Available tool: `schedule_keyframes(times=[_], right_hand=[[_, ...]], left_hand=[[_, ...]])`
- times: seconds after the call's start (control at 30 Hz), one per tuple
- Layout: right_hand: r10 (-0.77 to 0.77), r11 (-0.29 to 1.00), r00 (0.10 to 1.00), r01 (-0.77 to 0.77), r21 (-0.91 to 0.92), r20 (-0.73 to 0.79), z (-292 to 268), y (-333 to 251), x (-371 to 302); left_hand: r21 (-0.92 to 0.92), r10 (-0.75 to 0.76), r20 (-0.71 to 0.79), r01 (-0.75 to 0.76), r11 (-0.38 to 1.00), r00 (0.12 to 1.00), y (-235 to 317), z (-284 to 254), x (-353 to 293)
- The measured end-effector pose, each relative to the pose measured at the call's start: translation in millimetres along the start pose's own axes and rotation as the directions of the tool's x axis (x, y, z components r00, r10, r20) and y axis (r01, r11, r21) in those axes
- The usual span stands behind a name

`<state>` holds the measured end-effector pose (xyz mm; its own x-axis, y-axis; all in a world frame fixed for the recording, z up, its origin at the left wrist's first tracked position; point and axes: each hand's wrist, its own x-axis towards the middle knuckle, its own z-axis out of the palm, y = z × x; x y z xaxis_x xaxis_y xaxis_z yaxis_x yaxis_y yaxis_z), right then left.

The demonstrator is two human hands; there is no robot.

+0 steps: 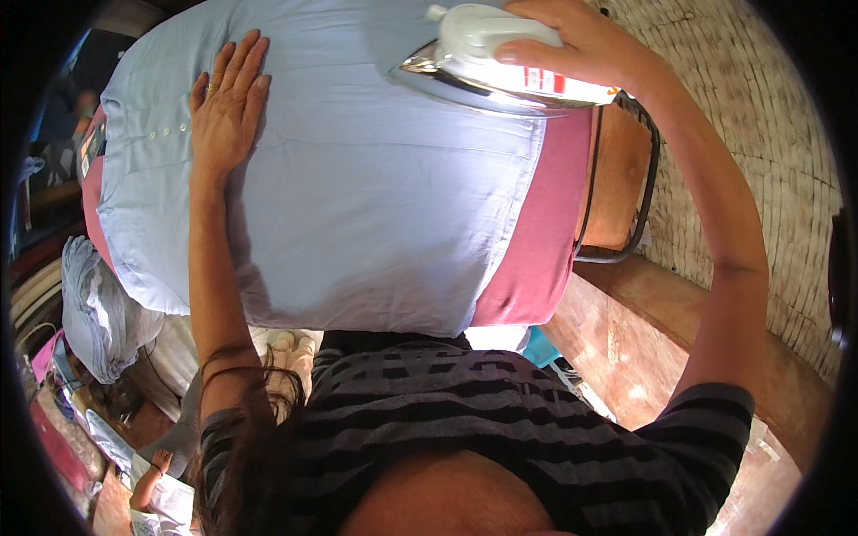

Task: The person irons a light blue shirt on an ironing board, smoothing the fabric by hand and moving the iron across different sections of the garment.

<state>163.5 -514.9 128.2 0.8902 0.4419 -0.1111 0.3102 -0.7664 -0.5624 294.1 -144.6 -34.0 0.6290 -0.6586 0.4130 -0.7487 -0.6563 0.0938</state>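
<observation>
A light blue button-up garment (375, 196) lies spread over a pink cloth (541, 259) on the ironing board. My left hand (228, 112), with a ring on one finger, rests flat on the garment near a row of small buttons (168, 132), fingers stretched out. On the far right, my right hand (594, 49) is wrapped round the handle of a white iron (474, 45). The iron's shiny metal soleplate is on or just over the cloth near its right edge, its tip pointing left. Its underside is hidden.
A black metal frame (645, 223) with a brown panel (618, 179) sticks out at the board's right end, beside a woven wall (742, 116). Folded blue clothes (85, 313) hang or lie at the left. Another person's arm (147, 482) shows at lower left.
</observation>
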Motion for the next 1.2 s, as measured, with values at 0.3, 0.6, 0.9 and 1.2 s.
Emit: schedule_keyframes(times=[0.3, 0.6, 0.9, 1.2], right_hand=[[0.133, 0.982, 0.988, -0.121, -0.142, 0.077, 23, -48, 41], [0.243, 0.966, 0.969, -0.237, -0.1, 0.046, 49, -90, 61], [0.273, 0.962, 0.961, -0.274, -0.018, -0.035, 57, -61, -4], [0.296, 0.955, 0.951, -0.295, 0.03, -0.087, 64, -73, -7]], left_hand=[[0.045, -0.004, 0.01, 0.004, 0.999, 1.0, 3, -2, 1], [-0.011, 0.014, -0.041, -0.014, 1.0, 0.999, -1, 3, 3], [0.037, 0.008, -0.042, -0.007, 0.999, 0.999, 0, 5, 2], [0.016, 0.032, -0.034, -0.032, 0.999, 0.999, 4, -5, 1]])
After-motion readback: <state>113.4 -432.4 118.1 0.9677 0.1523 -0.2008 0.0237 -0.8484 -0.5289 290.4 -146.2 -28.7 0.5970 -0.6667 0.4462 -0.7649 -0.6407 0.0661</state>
